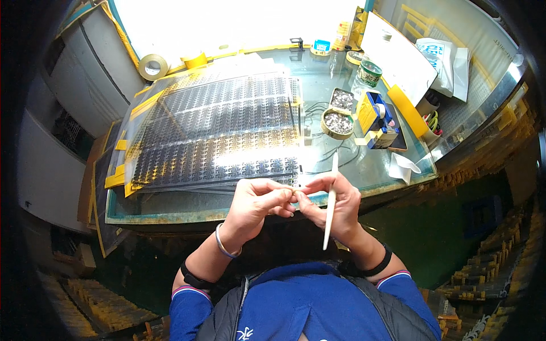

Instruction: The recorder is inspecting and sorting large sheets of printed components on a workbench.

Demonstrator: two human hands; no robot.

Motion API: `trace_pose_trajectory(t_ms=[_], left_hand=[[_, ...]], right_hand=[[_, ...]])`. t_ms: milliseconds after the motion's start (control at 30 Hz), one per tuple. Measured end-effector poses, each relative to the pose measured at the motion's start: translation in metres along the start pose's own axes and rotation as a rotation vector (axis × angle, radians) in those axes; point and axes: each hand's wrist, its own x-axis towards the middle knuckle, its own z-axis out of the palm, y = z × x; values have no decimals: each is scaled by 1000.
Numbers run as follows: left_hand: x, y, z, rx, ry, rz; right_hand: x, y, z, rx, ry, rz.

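Note:
My left hand (257, 206) and my right hand (339, 206) meet at the front edge of the glass-topped table (170, 215). Their fingertips press together around something too small to make out. A slim white pen-like stick (330, 209) is held in my right hand, slanting up past the fingers; what kind of tool it is does not show. Just beyond my hands lies a dark patterned film sheet (222, 128), with rows of small repeated shapes and yellow tape along its left side.
Two small tins (338, 123) of grey-white bits stand right of the sheet. Beside them are a blue-and-yellow tape dispenser (378, 122), a green jar (368, 74) and crumpled white paper (403, 167). Tape rolls (153, 67) sit at the back left, below a bright light panel (227, 23).

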Motion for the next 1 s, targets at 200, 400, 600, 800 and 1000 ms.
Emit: trace_pose_trajectory(t_ms=[200,400,600,800,1000], left_hand=[[-2,1,1,-260,40,-195],[3,3,6,-267,19,-192],[-8,-6,-18,-207,128,-52],[-10,-17,-26,-224,180,-4],[-20,-11,-33,-186,208,65]], right_hand=[[1,5,-4,367,63,239],[1,11,-44,250,337,103],[-15,58,-133,41,805,-65],[-68,86,-211,-352,1080,-36],[-73,102,-211,-588,1078,198]])
